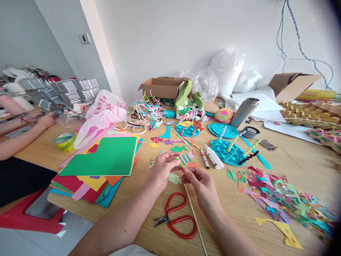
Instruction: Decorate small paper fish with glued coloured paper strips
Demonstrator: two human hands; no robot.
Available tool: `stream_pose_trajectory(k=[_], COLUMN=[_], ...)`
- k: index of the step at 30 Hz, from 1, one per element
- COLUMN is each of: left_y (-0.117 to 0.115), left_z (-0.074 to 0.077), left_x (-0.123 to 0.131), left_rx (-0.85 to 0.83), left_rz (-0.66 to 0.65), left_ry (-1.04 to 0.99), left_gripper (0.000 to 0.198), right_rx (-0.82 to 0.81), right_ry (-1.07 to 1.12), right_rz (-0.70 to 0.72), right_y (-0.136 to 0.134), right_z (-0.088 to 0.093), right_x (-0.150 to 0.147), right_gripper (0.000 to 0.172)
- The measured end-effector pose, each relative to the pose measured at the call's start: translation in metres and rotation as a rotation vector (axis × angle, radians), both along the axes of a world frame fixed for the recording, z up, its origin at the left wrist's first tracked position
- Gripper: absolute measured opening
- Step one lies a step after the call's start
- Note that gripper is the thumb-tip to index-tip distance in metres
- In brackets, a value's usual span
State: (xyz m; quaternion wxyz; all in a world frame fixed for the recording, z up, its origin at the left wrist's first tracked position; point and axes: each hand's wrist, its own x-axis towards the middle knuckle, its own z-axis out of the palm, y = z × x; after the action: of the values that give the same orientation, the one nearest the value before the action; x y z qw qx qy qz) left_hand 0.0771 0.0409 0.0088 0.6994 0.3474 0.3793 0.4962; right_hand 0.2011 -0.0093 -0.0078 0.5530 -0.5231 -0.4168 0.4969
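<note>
My left hand [165, 168] pinches the edge of a striped green, yellow and pink paper fish [184, 159] above the table. My right hand [198, 180] is closed just below and right of the fish; its fingertips meet near the fish's lower edge, and what they grip is too small to make out. A thin wooden stick [195, 218] runs from under the right fingertips toward the table's front edge. Red-handled scissors [168, 221] lie open below my hands. A white glue bottle [214, 156] and a marker [204, 158] lie beyond my right hand.
Stacked coloured paper [106, 156] and yellow tape [64, 141] are at left, paper scraps [287, 199] at right. Cut fish, blue egg-carton pieces [229, 152], a steel flask [245, 112] and a green bag [186, 99] stand behind. Another person's hands [44, 121] are far left.
</note>
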Motion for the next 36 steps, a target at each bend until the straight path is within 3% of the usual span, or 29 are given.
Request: stream_pose_trajectory(k=[15,23,29,36], left_y=[-0.005,-0.004,0.001,0.005], left_z=[0.000,-0.001,0.001,0.003], left_x=[0.006,0.003,-0.006,-0.017], left_rx=[-0.092,-0.094,-0.024,0.128], left_rz=[-0.051,-0.119,-0.314,-0.411], left_ry=[-0.102,-0.119,0.095,0.325], left_gripper=[0.037,0.039,0.032,0.018], right_rx=[-0.019,-0.011,-0.029,-0.062], right_ry=[0.131,0.098,-0.005,-0.145], right_rz=[-0.071,-0.084,0.034,0.200], right_y=[0.001,0.004,0.006,0.005], right_z=[0.001,0.006,0.018,0.026], right_x=[0.000,0.004,0.011,0.015], right_gripper=[0.035,0.035,0.032,0.032])
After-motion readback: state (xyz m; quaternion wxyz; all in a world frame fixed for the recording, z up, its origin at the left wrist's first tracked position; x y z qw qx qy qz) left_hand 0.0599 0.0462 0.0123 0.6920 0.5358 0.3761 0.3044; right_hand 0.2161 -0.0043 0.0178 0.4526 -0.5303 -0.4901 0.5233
